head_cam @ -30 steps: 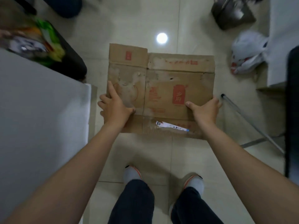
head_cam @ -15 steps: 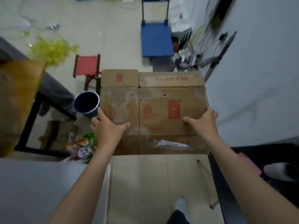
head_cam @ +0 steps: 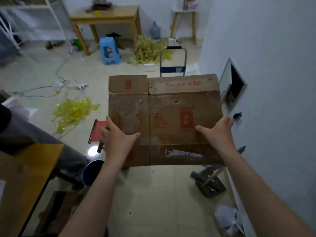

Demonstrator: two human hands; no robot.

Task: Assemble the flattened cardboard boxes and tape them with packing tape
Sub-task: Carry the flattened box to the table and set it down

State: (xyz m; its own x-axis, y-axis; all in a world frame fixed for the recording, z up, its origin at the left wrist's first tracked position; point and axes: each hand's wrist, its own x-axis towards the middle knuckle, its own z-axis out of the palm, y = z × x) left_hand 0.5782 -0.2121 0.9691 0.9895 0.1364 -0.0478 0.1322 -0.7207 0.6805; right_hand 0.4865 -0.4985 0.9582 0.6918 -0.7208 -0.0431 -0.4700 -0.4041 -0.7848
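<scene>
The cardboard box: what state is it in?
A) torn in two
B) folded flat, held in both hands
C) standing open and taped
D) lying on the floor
B: the cardboard box is one flat sheet, gripped at its sides by the left hand and right hand.

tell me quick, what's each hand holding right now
Left hand: grips the flattened cardboard box at its left side.
Right hand: grips the same box, right side.

cardboard box (head_cam: 171,106): brown, scuffed pale, red printed marks, white label strip near its lower edge
stool (head_cam: 109,50): light blue
folding stool (head_cam: 99,130): red
bucket (head_cam: 92,171): dark blue
plastic strips (head_cam: 73,112): yellow
cart (head_cam: 172,69): blue
floor (head_cam: 153,194): beige tiles
</scene>
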